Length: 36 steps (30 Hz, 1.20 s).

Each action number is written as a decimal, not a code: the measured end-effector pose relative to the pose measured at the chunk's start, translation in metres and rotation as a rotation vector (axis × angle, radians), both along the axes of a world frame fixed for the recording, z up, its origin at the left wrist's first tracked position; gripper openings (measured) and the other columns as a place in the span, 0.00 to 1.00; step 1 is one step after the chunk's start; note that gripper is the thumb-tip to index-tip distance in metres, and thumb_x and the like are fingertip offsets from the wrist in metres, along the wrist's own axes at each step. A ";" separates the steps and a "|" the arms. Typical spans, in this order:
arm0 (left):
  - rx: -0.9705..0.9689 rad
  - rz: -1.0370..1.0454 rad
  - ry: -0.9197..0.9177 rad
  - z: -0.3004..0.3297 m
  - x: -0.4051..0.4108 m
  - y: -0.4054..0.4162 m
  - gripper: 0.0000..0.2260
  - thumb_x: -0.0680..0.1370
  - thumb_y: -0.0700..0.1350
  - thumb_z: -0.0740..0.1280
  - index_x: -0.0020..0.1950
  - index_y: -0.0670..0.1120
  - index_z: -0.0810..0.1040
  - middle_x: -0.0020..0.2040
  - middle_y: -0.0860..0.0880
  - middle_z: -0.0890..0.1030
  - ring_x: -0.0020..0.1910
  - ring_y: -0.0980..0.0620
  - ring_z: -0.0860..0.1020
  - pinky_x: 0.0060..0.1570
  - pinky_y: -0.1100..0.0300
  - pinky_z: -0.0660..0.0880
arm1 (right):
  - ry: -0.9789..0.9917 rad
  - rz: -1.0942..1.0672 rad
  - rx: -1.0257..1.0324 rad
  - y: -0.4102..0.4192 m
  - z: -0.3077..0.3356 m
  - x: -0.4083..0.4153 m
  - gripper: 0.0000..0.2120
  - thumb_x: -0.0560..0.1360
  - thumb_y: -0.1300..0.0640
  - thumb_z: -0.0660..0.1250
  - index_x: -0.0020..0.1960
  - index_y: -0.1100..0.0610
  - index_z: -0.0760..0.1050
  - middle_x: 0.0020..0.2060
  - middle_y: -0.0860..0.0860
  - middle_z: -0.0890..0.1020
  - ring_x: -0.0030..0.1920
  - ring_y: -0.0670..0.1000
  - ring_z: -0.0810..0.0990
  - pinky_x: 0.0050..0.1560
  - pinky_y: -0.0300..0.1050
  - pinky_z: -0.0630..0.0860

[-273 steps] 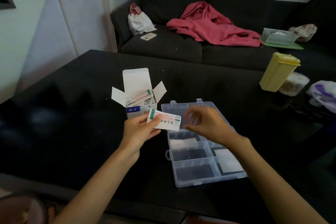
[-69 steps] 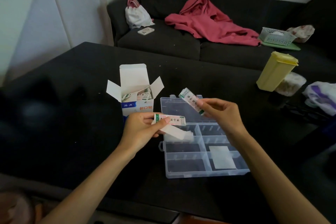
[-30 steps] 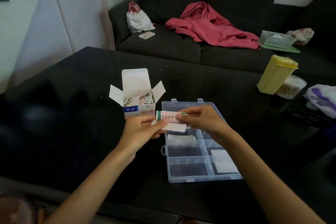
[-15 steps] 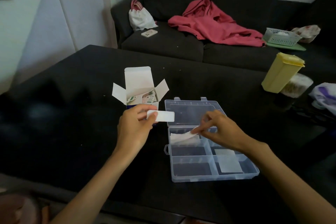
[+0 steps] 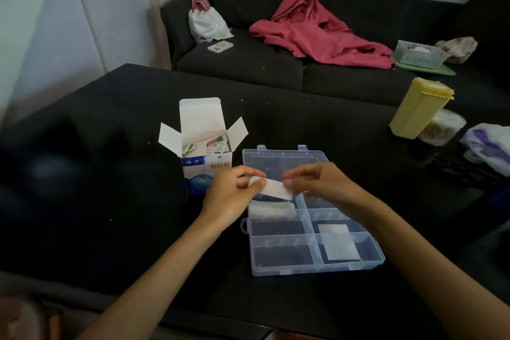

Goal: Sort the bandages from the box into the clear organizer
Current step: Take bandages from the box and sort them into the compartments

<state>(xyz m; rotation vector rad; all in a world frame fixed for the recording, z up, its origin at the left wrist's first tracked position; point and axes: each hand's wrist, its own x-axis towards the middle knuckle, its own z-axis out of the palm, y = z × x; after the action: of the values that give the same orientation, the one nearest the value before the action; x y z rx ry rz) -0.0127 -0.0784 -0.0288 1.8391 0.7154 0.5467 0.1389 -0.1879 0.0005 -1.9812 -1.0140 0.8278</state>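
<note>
Now both hands pinching one white bandage [image 5: 276, 188] above clear organizer [image 5: 356, 264]: left hand [image 5: 230, 196] at its left end, right hand [image 5: 320, 181] at its right. More bandages [image 5: 271, 209] in organizer's upper-left compartment. Open box [image 5: 205, 157] just left on bench [image 5: 110, 174].

Both bare forearms reaching forward and converging, left hand [image 5: 231, 193] with fingers curled and thumb pinching against the forefinger, right hand [image 5: 321, 183] opposite, fingertips [image 5: 288, 181] pinched, the two hands nearly touching, wrists level
</note>
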 end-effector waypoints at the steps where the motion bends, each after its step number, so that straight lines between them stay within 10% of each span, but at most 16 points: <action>1: 0.032 -0.008 0.032 -0.001 0.000 0.001 0.04 0.75 0.47 0.70 0.46 0.57 0.79 0.44 0.60 0.81 0.47 0.61 0.80 0.50 0.62 0.76 | -0.028 0.000 -0.019 0.000 -0.002 0.000 0.03 0.74 0.58 0.68 0.47 0.52 0.79 0.40 0.45 0.81 0.40 0.42 0.80 0.34 0.29 0.72; 6: 0.747 0.032 0.370 -0.001 -0.003 0.001 0.11 0.75 0.56 0.67 0.56 0.57 0.79 0.54 0.56 0.74 0.57 0.56 0.69 0.56 0.61 0.69 | -0.261 0.025 -0.108 0.005 -0.011 0.000 0.04 0.71 0.60 0.71 0.40 0.53 0.78 0.38 0.48 0.82 0.36 0.43 0.79 0.33 0.29 0.73; 12: 0.897 -0.146 0.455 -0.001 -0.005 -0.006 0.13 0.80 0.53 0.59 0.61 0.55 0.78 0.54 0.52 0.71 0.56 0.53 0.67 0.53 0.59 0.66 | -0.587 0.123 -0.137 0.013 -0.021 -0.008 0.04 0.69 0.56 0.74 0.43 0.54 0.82 0.43 0.50 0.84 0.41 0.46 0.82 0.48 0.47 0.81; 19: 0.903 -0.142 0.504 -0.001 0.001 -0.007 0.13 0.80 0.51 0.58 0.55 0.51 0.80 0.54 0.51 0.74 0.54 0.53 0.68 0.54 0.59 0.65 | -0.930 0.161 -0.307 0.016 -0.012 -0.014 0.11 0.72 0.48 0.70 0.51 0.51 0.81 0.53 0.49 0.81 0.50 0.50 0.80 0.52 0.44 0.77; 31: 0.768 -0.154 0.513 -0.003 0.001 -0.003 0.12 0.80 0.51 0.59 0.56 0.52 0.80 0.48 0.54 0.69 0.49 0.57 0.64 0.52 0.61 0.67 | -0.502 0.259 -0.532 0.032 -0.003 -0.009 0.12 0.74 0.57 0.68 0.57 0.57 0.80 0.54 0.53 0.81 0.39 0.46 0.77 0.47 0.38 0.75; 36: 0.697 -0.113 0.489 -0.005 0.002 -0.001 0.11 0.79 0.51 0.62 0.53 0.50 0.81 0.48 0.53 0.73 0.48 0.58 0.66 0.52 0.61 0.69 | -0.605 0.061 -0.554 0.028 0.001 0.001 0.13 0.71 0.50 0.72 0.50 0.58 0.79 0.45 0.53 0.82 0.44 0.50 0.80 0.53 0.46 0.78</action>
<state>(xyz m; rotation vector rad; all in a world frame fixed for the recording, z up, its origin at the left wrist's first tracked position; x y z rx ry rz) -0.0109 -0.0793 -0.0342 2.7029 0.7891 0.2801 0.1395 -0.1599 0.0010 -2.7914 -1.2769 0.5832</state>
